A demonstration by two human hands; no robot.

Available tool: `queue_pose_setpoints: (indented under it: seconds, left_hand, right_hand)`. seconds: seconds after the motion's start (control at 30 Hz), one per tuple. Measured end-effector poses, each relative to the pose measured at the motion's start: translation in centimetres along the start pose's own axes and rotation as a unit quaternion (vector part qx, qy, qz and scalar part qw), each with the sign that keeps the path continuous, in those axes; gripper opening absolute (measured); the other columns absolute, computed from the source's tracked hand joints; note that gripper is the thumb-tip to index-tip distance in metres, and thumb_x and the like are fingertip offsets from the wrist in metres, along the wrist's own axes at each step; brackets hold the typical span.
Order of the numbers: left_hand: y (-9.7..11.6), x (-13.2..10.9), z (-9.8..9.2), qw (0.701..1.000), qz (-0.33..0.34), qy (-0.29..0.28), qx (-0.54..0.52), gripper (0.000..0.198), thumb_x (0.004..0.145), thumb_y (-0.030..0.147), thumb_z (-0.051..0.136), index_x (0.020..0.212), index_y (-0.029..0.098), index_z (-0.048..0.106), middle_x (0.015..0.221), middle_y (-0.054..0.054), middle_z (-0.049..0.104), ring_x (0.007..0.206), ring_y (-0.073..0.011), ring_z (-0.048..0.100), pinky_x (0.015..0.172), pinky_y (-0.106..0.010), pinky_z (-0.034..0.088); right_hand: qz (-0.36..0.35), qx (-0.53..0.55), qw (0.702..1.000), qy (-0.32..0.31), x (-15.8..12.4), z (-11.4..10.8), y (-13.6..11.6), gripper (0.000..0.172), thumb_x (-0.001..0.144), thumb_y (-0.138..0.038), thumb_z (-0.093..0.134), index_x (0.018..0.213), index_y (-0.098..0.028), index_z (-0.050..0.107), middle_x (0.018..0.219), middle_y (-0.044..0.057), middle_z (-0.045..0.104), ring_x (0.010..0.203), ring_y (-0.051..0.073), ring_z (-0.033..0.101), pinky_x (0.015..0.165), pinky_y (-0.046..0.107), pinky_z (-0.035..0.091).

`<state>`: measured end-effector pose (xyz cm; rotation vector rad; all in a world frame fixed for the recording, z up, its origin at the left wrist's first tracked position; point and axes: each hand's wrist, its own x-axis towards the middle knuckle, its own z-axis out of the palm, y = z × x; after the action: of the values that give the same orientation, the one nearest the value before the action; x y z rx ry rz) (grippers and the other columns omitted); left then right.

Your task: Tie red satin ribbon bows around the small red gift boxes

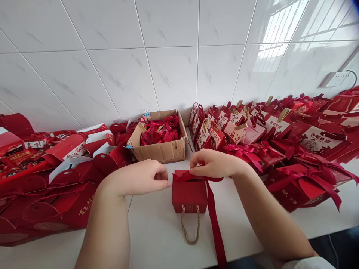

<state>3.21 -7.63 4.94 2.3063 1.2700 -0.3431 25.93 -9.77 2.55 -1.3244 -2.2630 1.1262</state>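
Note:
In front of me on the white table lies a small red gift box [189,196], its twisted rope handle [190,241] drooping toward me. My right hand [211,163] pinches a dark red ribbon [215,224] over the top of the box. One length of that ribbon crosses the box top, and a long tail runs down its right side past the table's front edge. My left hand [157,177] hovers just left of the box with fingers curled toward the thumb. Nothing shows between its fingertips, though the inside of the hand is partly hidden.
Behind stands a cardboard box [158,151] of red ribbons. Open red gift boxes and a red bag [56,209] of packaged items crowd the left. Rows of finished-looking red boxes [244,123] and bow-tied boxes [301,185] fill the right. A tiled wall bounds the back.

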Motion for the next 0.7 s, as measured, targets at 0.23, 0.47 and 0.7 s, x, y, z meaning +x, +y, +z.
queue_pose_setpoints:
  seconds: [0.23, 0.47, 0.7]
  left_hand:
    - [-0.1, 0.0, 0.1, 1.000, -0.002, 0.000, -0.010, 0.030, 0.079, 0.049, 0.046, 0.081, 0.025, 0.064, 0.083, 0.002, 0.068, 0.072, -0.0179, 0.060, 0.055, -0.025, 0.038]
    - [0.0, -0.2, 0.0, 1.000, 0.002, 0.003, -0.019, 0.036, 0.078, 0.053, 0.045, 0.082, 0.023, 0.065, 0.084, -0.001, 0.068, 0.072, -0.0187, 0.060, 0.055, -0.026, 0.038]
    - [-0.1, -0.2, 0.1, 0.999, 0.005, 0.007, -0.035, 0.035, 0.077, 0.050, 0.047, 0.083, 0.022, 0.066, 0.084, -0.003, 0.068, 0.073, -0.0199, 0.060, 0.056, -0.026, 0.038]
  right_hand:
    - [-0.003, 0.039, 0.999, -0.038, -0.7, -0.7, 0.3, 0.014, 0.074, -0.023, 0.048, 0.070, -0.014, 0.057, 0.058, -0.002, 0.045, 0.045, 0.006, 0.037, 0.035, 0.017, 0.028]
    - [0.003, 0.060, 0.997, -0.043, -1.4, -1.2, -0.2, 0.014, 0.075, -0.023, 0.050, 0.072, -0.013, 0.058, 0.054, -0.003, 0.041, 0.044, 0.006, 0.036, 0.036, 0.016, 0.026]
    - [-0.001, 0.066, 0.998, -0.014, -1.2, -1.2, -0.2, 0.018, 0.077, -0.028, 0.051, 0.078, -0.014, 0.062, 0.059, -0.002, 0.045, 0.048, 0.006, 0.035, 0.039, 0.018, 0.028]
